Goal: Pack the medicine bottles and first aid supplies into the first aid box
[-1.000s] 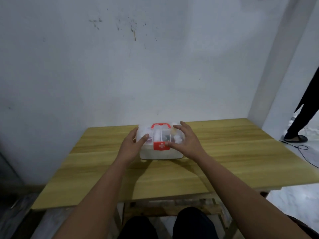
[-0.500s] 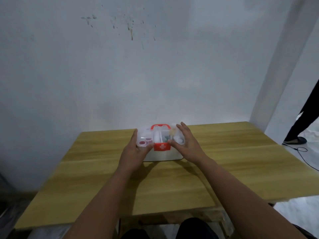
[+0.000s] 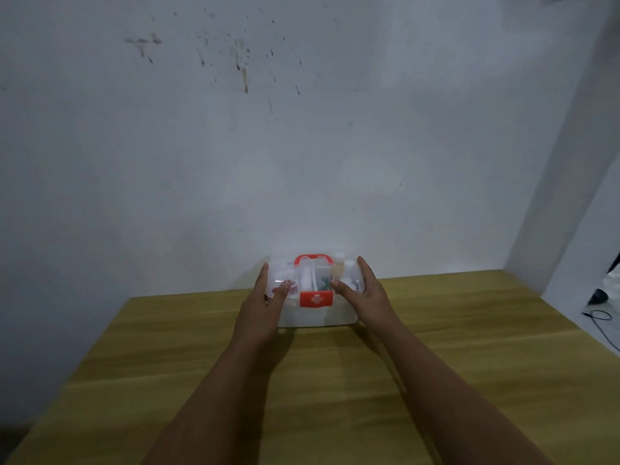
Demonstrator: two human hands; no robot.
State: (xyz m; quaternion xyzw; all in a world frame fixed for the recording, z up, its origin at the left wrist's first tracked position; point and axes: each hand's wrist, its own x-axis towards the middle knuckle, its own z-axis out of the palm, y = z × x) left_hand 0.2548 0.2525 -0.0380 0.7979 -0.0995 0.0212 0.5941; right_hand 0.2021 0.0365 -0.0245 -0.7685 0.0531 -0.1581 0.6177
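we reach both arms straight forward. our left hand [image 3: 265,302] and right hand [image 3: 364,293] face each other, fingers extended, thumbs angled inward.

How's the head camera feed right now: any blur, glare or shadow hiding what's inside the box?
Head view: dim, with a bluish cast. The first aid box is small, soft and washed out, so the items under its clear lid can't be told apart. Both hands, left hand and right hand, cast shadows on the table below the box. The table edges bow from the wide-angle lens.
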